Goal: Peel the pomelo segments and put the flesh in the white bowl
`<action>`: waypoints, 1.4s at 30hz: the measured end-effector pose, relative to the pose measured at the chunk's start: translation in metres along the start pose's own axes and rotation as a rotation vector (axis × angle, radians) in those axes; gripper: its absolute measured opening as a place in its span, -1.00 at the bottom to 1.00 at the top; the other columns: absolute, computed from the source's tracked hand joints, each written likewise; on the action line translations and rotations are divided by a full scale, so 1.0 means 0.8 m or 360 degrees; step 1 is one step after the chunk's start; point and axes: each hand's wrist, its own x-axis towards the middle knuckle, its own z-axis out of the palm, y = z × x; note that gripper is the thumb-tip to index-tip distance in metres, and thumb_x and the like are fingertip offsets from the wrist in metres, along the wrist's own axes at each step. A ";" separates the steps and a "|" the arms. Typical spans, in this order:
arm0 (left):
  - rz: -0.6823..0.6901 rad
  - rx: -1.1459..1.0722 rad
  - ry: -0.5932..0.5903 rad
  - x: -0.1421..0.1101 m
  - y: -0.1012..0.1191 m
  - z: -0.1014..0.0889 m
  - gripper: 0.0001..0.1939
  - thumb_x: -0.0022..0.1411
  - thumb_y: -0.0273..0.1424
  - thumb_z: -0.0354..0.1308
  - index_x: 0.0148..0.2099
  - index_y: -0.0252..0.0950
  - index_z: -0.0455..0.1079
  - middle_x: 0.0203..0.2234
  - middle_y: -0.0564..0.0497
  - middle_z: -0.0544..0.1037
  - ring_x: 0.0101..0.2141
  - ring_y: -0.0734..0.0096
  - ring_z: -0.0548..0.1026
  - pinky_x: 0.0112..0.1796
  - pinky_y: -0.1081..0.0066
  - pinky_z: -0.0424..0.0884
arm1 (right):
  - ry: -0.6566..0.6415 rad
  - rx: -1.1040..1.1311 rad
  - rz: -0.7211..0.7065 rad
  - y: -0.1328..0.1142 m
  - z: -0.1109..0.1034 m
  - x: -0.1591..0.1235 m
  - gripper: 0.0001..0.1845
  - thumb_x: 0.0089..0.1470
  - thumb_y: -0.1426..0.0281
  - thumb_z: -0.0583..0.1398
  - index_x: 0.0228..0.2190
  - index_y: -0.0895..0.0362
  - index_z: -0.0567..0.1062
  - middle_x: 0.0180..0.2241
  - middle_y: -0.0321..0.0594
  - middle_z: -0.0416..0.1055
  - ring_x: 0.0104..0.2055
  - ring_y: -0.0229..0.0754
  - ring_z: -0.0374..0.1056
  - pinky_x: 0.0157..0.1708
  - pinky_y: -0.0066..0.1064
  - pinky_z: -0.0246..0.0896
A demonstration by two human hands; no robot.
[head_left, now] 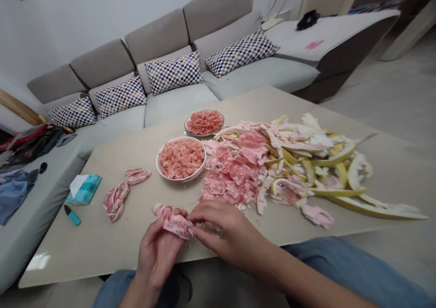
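A pink pomelo segment (172, 220) is held over the near edge of the beige table (102, 249). My left hand (157, 250) is closed round its lower end. My right hand (226, 233) pinches the segment's membrane at its right side with fingertips pressed together. Behind my hands stands a white bowl (181, 159) full of peeled pink flesh, and farther back a second bowl (204, 122) holds more. Several unpeeled segments (117, 198) lie on the table to the left.
A big heap of pink membrane and yellow pomelo peel (289, 162) covers the table's right half. A teal tissue pack (83, 188) and a small teal lighter (72, 215) lie at the left. A grey sofa with checked cushions (173, 73) runs behind.
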 end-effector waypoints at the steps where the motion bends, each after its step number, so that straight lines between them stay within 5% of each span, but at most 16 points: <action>1: 0.0004 0.0010 0.0000 0.000 0.000 0.000 -0.86 0.18 -0.51 0.13 -0.22 -0.33 0.49 -0.26 -0.11 0.58 -0.10 0.21 0.52 -0.01 0.25 0.40 | -0.0006 0.0006 -0.0018 0.001 0.002 -0.001 -0.88 0.12 0.48 0.22 -0.28 0.11 0.56 -0.32 -0.19 0.55 -0.26 -0.20 0.45 -0.23 -0.40 0.33; 11: -0.0049 0.0042 -0.0127 -0.006 -0.001 -0.002 -0.74 0.11 -0.51 0.24 -0.11 -0.28 0.52 -0.18 -0.10 0.62 -0.01 0.14 0.50 0.11 0.18 0.28 | 0.0215 -0.0408 -0.0237 0.002 0.015 -0.009 -0.85 0.07 0.56 0.13 -0.43 0.16 0.48 -0.47 -0.21 0.49 -0.43 -0.22 0.39 -0.41 -0.44 0.27; 16: -0.0111 0.0083 0.0145 -0.004 -0.006 -0.004 -0.62 0.08 -0.29 0.35 -0.05 -0.25 0.46 -0.21 -0.11 0.60 -0.14 0.23 0.56 -0.01 0.16 0.39 | 0.0252 -0.0648 -0.0403 0.004 0.018 -0.010 -0.82 0.17 0.51 0.08 -0.39 0.18 0.48 -0.45 -0.16 0.50 -0.40 -0.17 0.40 -0.37 -0.39 0.29; 19: -0.0104 0.0195 0.0306 -0.001 -0.008 -0.006 -0.73 0.17 -0.42 0.28 -0.07 -0.32 0.42 -0.29 -0.09 0.59 -0.24 0.34 0.57 -0.11 0.27 0.45 | 0.0222 -0.0760 -0.0452 0.008 0.015 -0.010 -0.80 0.20 0.48 0.07 -0.38 0.18 0.48 -0.45 -0.13 0.49 -0.39 -0.15 0.40 -0.37 -0.38 0.30; 30: 0.0170 0.0381 0.0323 -0.004 0.005 -0.010 -0.54 0.18 -0.39 0.24 0.13 -0.28 0.29 -0.20 -0.12 0.58 -0.15 0.22 0.58 -0.03 0.20 0.43 | 0.0222 -0.0480 0.0219 0.024 -0.026 0.009 -0.82 0.12 0.49 0.10 -0.49 0.12 0.44 -0.51 -0.24 0.45 -0.47 -0.23 0.38 -0.50 -0.47 0.25; 37: 0.0208 0.0459 0.0306 -0.006 0.009 0.003 -0.40 0.09 -0.38 0.33 0.16 -0.29 0.24 -0.20 -0.12 0.57 -0.18 0.24 0.59 -0.09 0.28 0.47 | 0.0222 -0.0352 0.0090 0.024 -0.037 0.010 -0.63 -0.01 0.64 0.03 -0.32 0.10 0.56 -0.34 -0.21 0.56 -0.27 -0.18 0.48 -0.25 -0.35 0.37; 42: 0.0187 0.0441 0.0271 -0.005 0.007 0.002 -0.43 0.15 -0.37 0.28 0.18 -0.28 0.23 -0.19 -0.11 0.57 -0.19 0.26 0.58 -0.09 0.27 0.47 | 0.0029 -0.0116 -0.0052 0.008 -0.019 0.007 -0.80 0.09 0.50 0.19 -0.25 0.10 0.57 -0.29 -0.19 0.57 -0.25 -0.21 0.48 -0.25 -0.41 0.40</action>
